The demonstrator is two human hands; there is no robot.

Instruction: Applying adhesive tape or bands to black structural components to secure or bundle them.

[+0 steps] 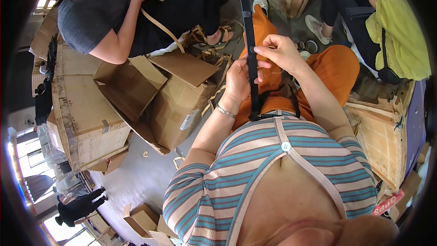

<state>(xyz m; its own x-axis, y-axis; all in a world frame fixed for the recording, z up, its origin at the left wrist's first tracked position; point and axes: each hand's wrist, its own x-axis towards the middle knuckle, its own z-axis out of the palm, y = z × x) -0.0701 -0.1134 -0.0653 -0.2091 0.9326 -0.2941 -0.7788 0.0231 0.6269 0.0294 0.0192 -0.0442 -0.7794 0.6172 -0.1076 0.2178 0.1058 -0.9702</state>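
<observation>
A long black strap (248, 27) runs from my lap up past the top edge of the view, with darker bands across it at intervals. My left hand (239, 79) is closed round the strap from its left side, fingers passing behind it. From the right, my right hand (282, 54) pinches the strap's edge at one of the bands with thumb and forefinger; its other fingers are curled loosely. Whether a small piece sits inside that pinch is hidden. The strap's lower end lies against my waist, over my orange trousers (334, 66).
An open cardboard box (177, 109) stands to my left, beside a large wooden crate (86, 105). Tan strips (161, 27) lie tangled near a seated person (98, 18). Another person in yellow (400, 36) sits at the right, by a wooden box (378, 141). Tape rolls (311, 46) lie ahead.
</observation>
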